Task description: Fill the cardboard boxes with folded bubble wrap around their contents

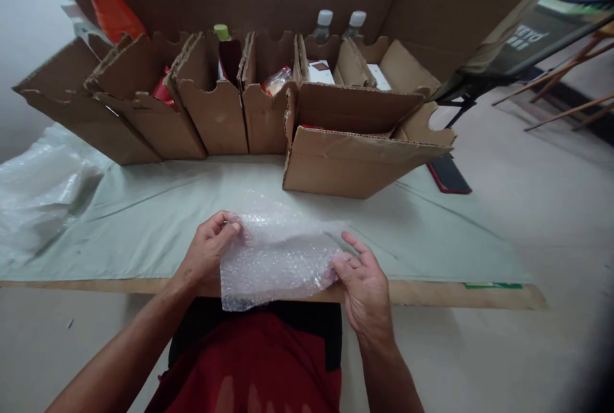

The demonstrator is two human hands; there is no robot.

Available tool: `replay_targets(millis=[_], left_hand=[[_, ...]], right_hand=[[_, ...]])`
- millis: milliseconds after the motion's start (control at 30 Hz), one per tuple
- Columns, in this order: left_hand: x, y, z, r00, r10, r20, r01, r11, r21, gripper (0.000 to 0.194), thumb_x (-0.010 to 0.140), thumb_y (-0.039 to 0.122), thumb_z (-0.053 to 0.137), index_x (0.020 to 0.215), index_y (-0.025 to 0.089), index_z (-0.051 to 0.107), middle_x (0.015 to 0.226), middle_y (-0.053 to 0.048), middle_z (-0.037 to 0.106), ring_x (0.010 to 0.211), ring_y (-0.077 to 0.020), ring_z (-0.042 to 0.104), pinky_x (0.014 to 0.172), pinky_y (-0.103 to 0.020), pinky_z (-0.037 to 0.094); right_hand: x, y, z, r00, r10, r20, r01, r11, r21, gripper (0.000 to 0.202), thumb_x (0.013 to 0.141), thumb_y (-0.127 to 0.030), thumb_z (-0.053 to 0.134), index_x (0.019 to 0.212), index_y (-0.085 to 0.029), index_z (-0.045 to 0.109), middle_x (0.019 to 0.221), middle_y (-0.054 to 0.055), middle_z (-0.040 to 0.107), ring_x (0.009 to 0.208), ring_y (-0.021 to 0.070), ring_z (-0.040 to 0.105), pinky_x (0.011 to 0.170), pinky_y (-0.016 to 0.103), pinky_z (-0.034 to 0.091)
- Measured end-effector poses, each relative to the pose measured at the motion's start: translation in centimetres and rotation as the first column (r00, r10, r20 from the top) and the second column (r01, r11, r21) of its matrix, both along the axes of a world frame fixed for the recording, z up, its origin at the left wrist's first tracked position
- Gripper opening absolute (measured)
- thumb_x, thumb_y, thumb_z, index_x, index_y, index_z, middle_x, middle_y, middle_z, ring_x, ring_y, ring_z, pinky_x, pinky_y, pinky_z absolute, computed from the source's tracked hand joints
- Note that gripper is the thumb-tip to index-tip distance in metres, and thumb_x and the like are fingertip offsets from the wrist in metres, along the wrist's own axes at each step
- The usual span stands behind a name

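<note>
A sheet of clear bubble wrap (pixel 278 259) is stretched between my two hands over the table's front edge. My left hand (pixel 211 247) pinches its upper left corner between thumb and fingers. At the right side, my right hand (pixel 362 282) grips the sheet's edge with the thumb and bent fingers, while one finger sticks out upward. The sheet's lower left corner hangs past the table edge, above my lap. Nothing shows wrapped inside the sheet.
Cardboard bins (pixel 211 112) holding packets, boxes and bottles line the table's back. A wider carton (pixel 355 160) stands in front at right. More bubble wrap (pixel 43 189) lies at left on the green cloth (pixel 158 234). A dark red-edged phone-like object (pixel 449 173) lies at right.
</note>
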State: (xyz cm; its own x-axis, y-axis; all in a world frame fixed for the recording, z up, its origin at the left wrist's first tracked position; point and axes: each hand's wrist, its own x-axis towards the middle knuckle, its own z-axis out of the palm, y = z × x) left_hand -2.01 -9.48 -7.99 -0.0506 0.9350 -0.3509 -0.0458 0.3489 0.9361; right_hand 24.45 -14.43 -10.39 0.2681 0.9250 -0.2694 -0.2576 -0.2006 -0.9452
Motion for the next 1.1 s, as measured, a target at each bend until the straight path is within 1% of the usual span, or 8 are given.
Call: replay_targets(millis=[200,300,400,533,633,800,967,1100], left_hand=[[-1.9,1.1,-1.4,0.992,0.104,-0.066,-0.105,0.994,-0.024,0.046,0.070,0.048,0.076,0.104,0.019,0.062,0.065,0.006,0.059,0.056,-0.0134,0.056,0.054,-0.023,0.044],[-4.3,1.9,-0.6,0.966,0.118,-0.232,-0.096,0.990,0.108,0.067,0.072,0.044,0.076,0.130,0.016,0.056,0.088,-0.002,0.070,0.072,-0.0173,0.064,0.060,-0.027,0.051],[-5.7,1.9,0.8,0.826,0.264,-0.498,-0.070,0.925,0.374,0.062,0.084,0.039,0.069,0.139,0.018,0.052,0.116,-0.011,0.071,0.093,-0.0217,0.069,0.073,-0.033,0.057],[-3.5,1.7,0.8,0.620,0.238,-0.747,0.367,0.754,0.545,0.038,0.097,0.027,0.057,0.135,0.021,0.058,0.140,-0.014,0.064,0.128,-0.0284,0.062,0.105,-0.047,0.054],[-1.0,2.1,-1.6,0.442,0.068,-0.894,0.680,0.624,0.384,0.049,0.101,0.031,0.053,0.148,0.019,0.047,0.159,-0.017,0.048,0.151,-0.0345,0.041,0.122,-0.057,0.038],[-0.7,2.9,-5.3,0.197,-0.064,-0.978,0.761,0.639,0.111,0.061,0.104,0.050,0.049,0.157,0.020,0.038,0.169,-0.018,0.035,0.158,-0.0414,0.027,0.126,-0.066,0.022],[-1.9,3.0,-5.0,0.228,-0.104,-0.968,0.769,0.630,0.114,0.059,0.105,0.050,0.047,0.158,0.025,0.038,0.171,-0.014,0.031,0.159,-0.0411,0.024,0.127,-0.066,0.019],[-3.9,0.6,-2.7,0.391,-0.141,-0.910,0.784,0.569,0.249,0.067,0.105,0.057,0.043,0.163,0.027,0.028,0.175,-0.013,0.022,0.160,-0.0381,0.022,0.127,-0.061,0.026]], right_hand=[[0.4,-1.3,-0.2,0.922,0.178,0.343,-0.176,0.984,-0.037,0.052,0.080,-0.048,0.078,0.121,-0.018,0.066,0.075,-0.002,0.066,0.061,0.0135,0.062,0.060,0.028,0.055],[2.0,-2.1,0.5,0.734,0.224,0.642,-0.236,0.969,-0.068,0.045,0.084,-0.049,0.074,0.115,-0.016,0.071,0.070,0.000,0.067,0.060,0.0150,0.062,0.060,0.030,0.056],[3.1,-1.8,2.3,0.518,0.055,0.853,-0.194,0.979,0.055,0.038,0.092,-0.046,0.068,0.115,-0.017,0.073,0.072,0.001,0.069,0.058,0.0147,0.062,0.061,0.031,0.057],[-0.7,2.2,4.1,0.333,-0.025,0.943,-0.508,0.837,0.202,0.031,0.102,-0.032,0.057,0.126,-0.017,0.069,0.115,0.011,0.076,0.104,0.0234,0.072,0.094,0.040,0.060],[-5.5,6.7,3.0,0.139,0.023,0.990,-0.752,0.653,0.090,0.043,0.102,-0.024,0.052,0.143,-0.012,0.058,0.149,0.016,0.061,0.142,0.0290,0.052,0.115,0.049,0.048],[-5.7,9.6,-1.5,-0.122,0.094,0.988,-0.764,0.626,-0.154,0.053,0.104,-0.040,0.053,0.153,-0.020,0.049,0.163,0.011,0.046,0.153,0.0288,0.039,0.122,0.050,0.039],[2.4,5.4,-2.6,-0.144,-0.034,0.989,-0.647,0.759,-0.068,0.048,0.108,-0.040,0.041,0.149,-0.016,0.050,0.152,0.016,0.058,0.142,0.0333,0.052,0.113,0.055,0.045],[6.2,0.0,-0.8,-0.075,-0.009,0.997,-0.689,0.724,-0.045,0.052,0.107,-0.044,0.046,0.151,-0.017,0.046,0.147,0.018,0.061,0.137,0.0320,0.056,0.105,0.049,0.051]])
